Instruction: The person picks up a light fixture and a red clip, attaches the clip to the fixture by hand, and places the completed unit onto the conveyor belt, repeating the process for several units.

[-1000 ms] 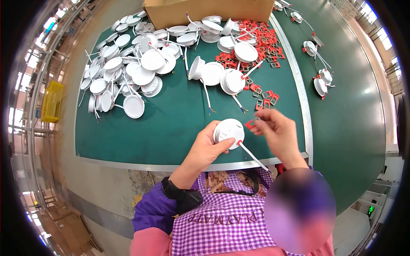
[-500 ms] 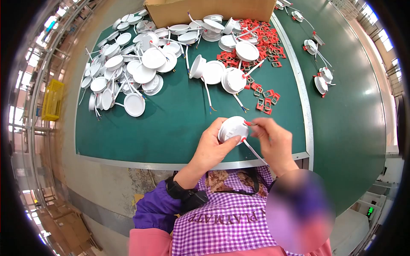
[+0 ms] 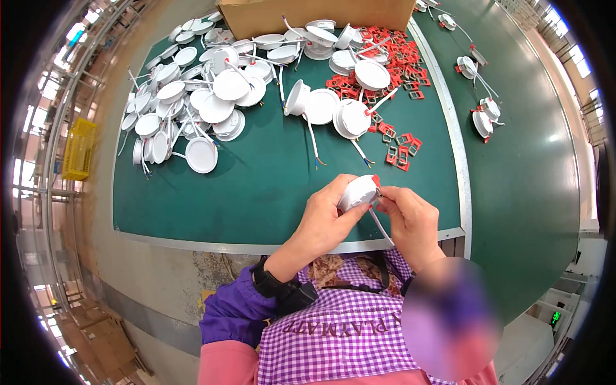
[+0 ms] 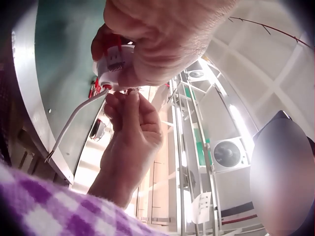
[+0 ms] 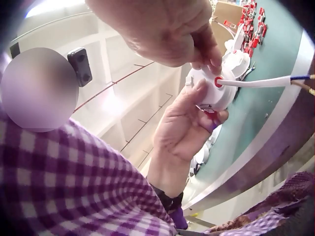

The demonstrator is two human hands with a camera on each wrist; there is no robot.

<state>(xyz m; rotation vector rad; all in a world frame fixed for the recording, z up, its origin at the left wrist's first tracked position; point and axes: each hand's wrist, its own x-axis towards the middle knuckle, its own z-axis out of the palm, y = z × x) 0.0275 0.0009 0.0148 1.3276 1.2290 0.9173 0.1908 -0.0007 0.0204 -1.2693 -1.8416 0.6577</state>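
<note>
A round white downlight (image 3: pixel 358 192) with a white cable (image 3: pixel 381 226) is held tilted above the front of the green table. My left hand (image 3: pixel 324 215) grips its body from the left, thumb on the back face. My right hand (image 3: pixel 414 221) is at the downlight's right edge, thumb and forefinger pinching a small red clip (image 3: pixel 376 181) with a metal part near the fingertips. In the left wrist view, red plastic (image 4: pixel 114 41) shows against the downlight's side, partly covered by my left hand. The cable's red entry ring (image 5: pixel 219 82) lies beside my right fingertips in the right wrist view.
A heap of white downlights (image 3: pixel 192 96) covers the table's left and back. Red clips (image 3: pixel 407 70) are piled at back right, with several loose ones (image 3: pixel 403 153) nearer. A cardboard box (image 3: pixel 314 16) stands behind. Beyond a metal edge (image 3: pixel 443 109), fitted downlights (image 3: pixel 482 123) lie on another green surface.
My right hand has brought the red clip leftward to the downlight's edge. My left hand has moved slightly right and up, tilting the downlight more on its side.
</note>
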